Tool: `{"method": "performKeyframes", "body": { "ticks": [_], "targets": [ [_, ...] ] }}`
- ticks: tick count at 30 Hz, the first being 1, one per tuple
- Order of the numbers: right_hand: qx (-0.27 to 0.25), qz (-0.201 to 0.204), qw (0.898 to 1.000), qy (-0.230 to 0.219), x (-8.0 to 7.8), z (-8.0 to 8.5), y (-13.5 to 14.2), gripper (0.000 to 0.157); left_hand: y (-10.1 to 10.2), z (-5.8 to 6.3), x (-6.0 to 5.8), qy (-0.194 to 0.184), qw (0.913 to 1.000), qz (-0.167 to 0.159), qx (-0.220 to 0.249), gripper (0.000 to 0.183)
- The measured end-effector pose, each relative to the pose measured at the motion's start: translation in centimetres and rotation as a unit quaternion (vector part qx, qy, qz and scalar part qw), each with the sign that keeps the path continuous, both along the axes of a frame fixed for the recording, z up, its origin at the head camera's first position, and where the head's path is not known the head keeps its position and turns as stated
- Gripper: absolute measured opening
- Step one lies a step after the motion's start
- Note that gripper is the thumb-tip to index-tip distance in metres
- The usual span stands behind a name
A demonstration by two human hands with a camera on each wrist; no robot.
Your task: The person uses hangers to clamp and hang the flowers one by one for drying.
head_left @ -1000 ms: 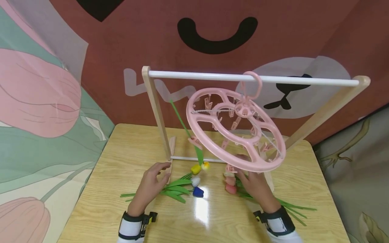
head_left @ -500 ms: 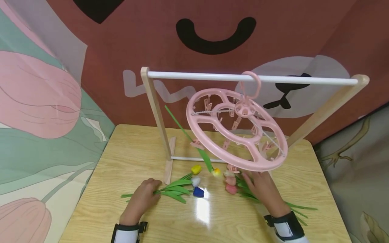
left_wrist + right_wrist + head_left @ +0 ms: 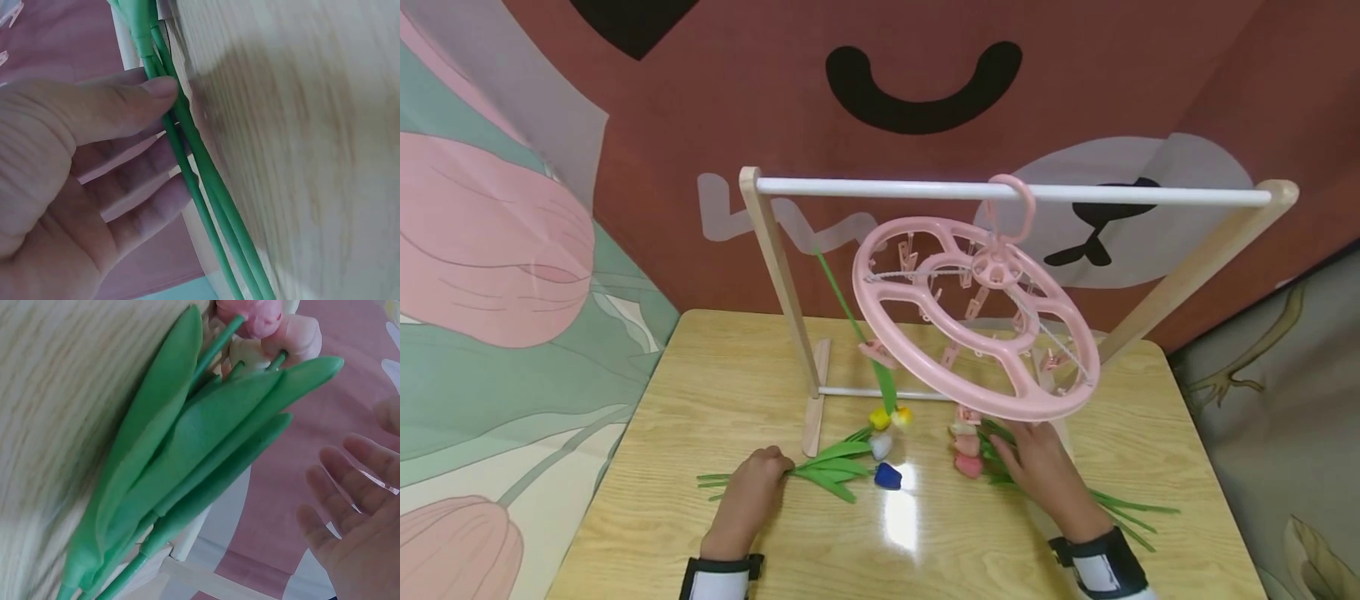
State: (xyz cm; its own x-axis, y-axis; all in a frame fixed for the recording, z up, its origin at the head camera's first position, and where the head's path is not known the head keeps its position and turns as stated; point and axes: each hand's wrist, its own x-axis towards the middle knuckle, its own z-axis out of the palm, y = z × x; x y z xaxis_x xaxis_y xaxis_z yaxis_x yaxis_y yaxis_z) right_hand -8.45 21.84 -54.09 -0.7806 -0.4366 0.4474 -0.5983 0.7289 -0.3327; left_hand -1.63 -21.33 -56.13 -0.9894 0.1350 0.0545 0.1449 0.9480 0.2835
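Artificial tulips lie in two bunches on the table. On the left, yellow, white and blue heads (image 3: 887, 476) point inward, and my left hand (image 3: 752, 492) is at their green stems (image 3: 219, 200). Its thumb and forefinger pinch a stem in the left wrist view, with the other fingers behind. My right hand (image 3: 1047, 471) hovers beside the right bunch, whose heads (image 3: 967, 465) are pink and pale; its fingers are spread and hold nothing in the right wrist view. One yellow-and-white tulip (image 3: 886, 387) hangs head down from a clip of the pink round hanger (image 3: 940, 385).
The hanger hooks over the white bar (image 3: 887, 188) of a rack with wooden posts (image 3: 782, 275). Several pink clips (image 3: 976, 302) dangle from its rings. A low white rod (image 3: 857, 392) joins the rack's feet. A printed curtain (image 3: 662, 208) stands behind the wooden table (image 3: 715, 375).
My left hand has come down and toward me from near the rack's foot onto the left stems. The clipped tulip has swung right and back. My right hand has drawn slightly out from under the hanger.
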Motion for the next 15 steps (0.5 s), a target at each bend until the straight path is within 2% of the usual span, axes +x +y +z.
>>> {"method": "performKeyframes", "body": {
  "ticks": [5,15],
  "targets": [
    [-0.002,0.005,1.0,-0.008,0.2,-0.1,-0.5,0.057,0.0,0.2,0.2,0.027,0.9996,-0.005,-0.002,0.019],
    [0.012,0.01,0.999,-0.031,0.7,0.3,-1.3,0.065,0.7,1.2,0.2,0.071,0.9969,-0.033,-0.006,0.021]
  ]
}}
